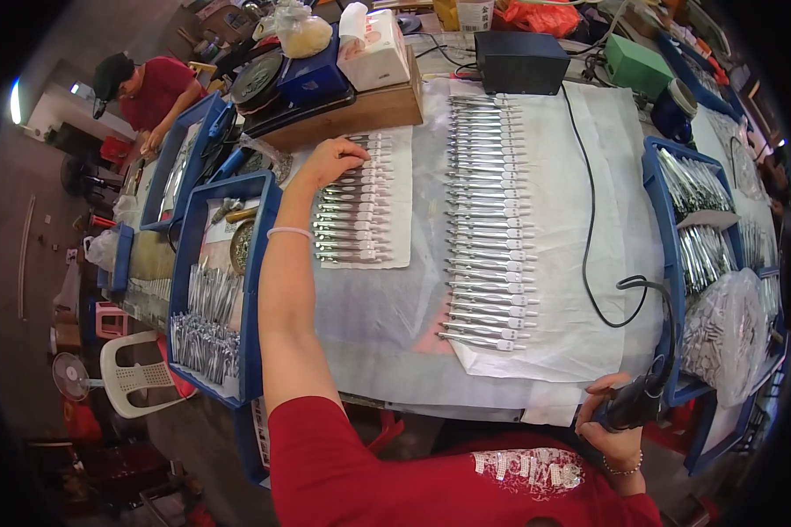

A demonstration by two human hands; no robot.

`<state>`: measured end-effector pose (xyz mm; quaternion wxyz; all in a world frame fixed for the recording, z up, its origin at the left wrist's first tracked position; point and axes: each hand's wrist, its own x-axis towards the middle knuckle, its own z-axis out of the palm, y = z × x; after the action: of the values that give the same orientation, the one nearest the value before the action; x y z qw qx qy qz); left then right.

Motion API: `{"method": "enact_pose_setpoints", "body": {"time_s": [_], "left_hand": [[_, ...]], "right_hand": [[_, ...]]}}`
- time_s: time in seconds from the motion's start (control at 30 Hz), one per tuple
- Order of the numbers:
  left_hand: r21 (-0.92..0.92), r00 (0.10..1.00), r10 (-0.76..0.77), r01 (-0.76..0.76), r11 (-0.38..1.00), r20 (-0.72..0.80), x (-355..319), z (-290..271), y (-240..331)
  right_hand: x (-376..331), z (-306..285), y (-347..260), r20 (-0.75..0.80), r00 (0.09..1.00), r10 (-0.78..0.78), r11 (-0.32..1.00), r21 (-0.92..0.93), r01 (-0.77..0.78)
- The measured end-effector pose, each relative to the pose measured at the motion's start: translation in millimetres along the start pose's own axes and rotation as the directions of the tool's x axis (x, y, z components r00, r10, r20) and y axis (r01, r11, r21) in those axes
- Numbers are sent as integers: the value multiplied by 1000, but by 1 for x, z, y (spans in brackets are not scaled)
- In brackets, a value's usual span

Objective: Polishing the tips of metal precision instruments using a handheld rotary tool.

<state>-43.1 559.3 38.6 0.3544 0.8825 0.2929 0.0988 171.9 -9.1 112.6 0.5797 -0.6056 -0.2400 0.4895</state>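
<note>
slim rod-shaped metal parts (488, 256): shiny silver | rounded handheld tool (628, 408): plain black | thin curling cable (592, 195): black | flat rectangular cloth sheet (580, 338): white | deep rectangular plastic tray (251, 342): blue | box-shaped case (639, 66): muted green | short-sleeved fabric shirt (387, 483): red, silvery-white speckled chest print

White sheets (558, 220) across a worktable (369, 338)

left tool row (351, 235): on cloth (400, 193) | right tool row (488, 245): on sheet (558, 193) | tray (251, 299): left of both
</note>
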Motion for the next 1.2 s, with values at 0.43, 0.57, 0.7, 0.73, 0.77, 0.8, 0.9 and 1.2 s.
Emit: {"method": "enact_pose_setpoints", "body": {"time_s": [0.43,0.57,0.7,0.73,0.77,0.8,0.9,1.2], "left_hand": [[545,960,183,-39,837,-213,3,22,-9],[574,948,216,-46,818,-233,3,30,-12],[609,967,185,-39,792,-177,1,28,-9],[598,973,160,-29,801,-167,0,26,-6],[583,979,134,-21,812,-152,0,25,-2],[575,970,161,-29,818,-180,0,23,4],[540,948,227,-74,839,-223,4,24,31],[385,885,449,-375,843,-123,97,97,133]], "right_hand": [[-12,-2,1,8,1000,-30,999,18,30],[-15,-6,1,-15,1000,-27,999,-40,26],[-16,-10,3,-20,999,-40,998,-41,40],[-16,-10,3,-28,998,-50,998,-44,49],[-16,-11,3,-23,999,-48,998,-34,47],[-16,-11,2,-19,999,-46,999,-24,46],[-17,-13,-2,-9,999,-41,999,-5,41],[-11,-19,-6,49,999,13,999,46,-15]]}}
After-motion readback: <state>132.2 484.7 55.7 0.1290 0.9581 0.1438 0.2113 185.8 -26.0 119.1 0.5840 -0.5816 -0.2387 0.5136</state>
